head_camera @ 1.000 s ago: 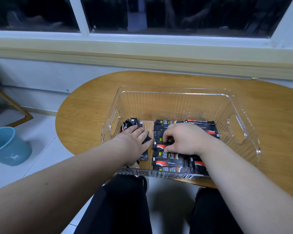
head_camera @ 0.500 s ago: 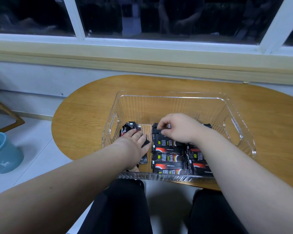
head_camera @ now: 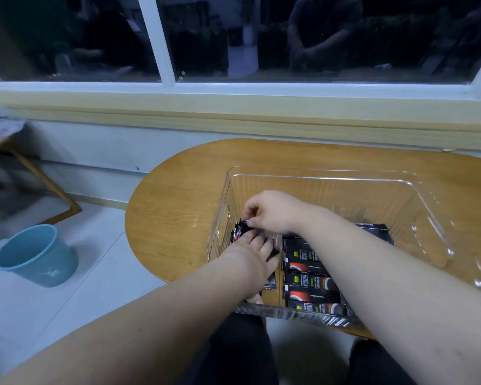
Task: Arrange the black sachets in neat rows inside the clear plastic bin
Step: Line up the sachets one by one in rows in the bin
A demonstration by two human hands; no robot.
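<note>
The clear plastic bin [head_camera: 331, 190] stands on the wooden bench [head_camera: 178, 212], and its near wall appears to lie at or just past the bench's near edge. Inside, the finished rows [head_camera: 308, 276] lie flat in the middle of the bin floor. The loose sachets [head_camera: 235, 236] are bunched against the left wall. The left hand [head_camera: 257, 254] rests on this bunch with fairly straight fingers, pressing it down and gripping nothing that can be seen. The right hand [head_camera: 272, 212] reaches across the rows, and its thumb and forefinger pinch the upper edge of one sachet [head_camera: 243, 225] in the bunch. Several faults are likely from this position. If the left hand eases its pressure, a single pull may drag neighbouring sachets out and scatter them. The film looks slick, so a light edge pinch may slip. The right forearm passes directly above the finished rows, and a low return path may brush them askew. Heavy downward pressure near the front wall may tilt or shift the bin.
</note>
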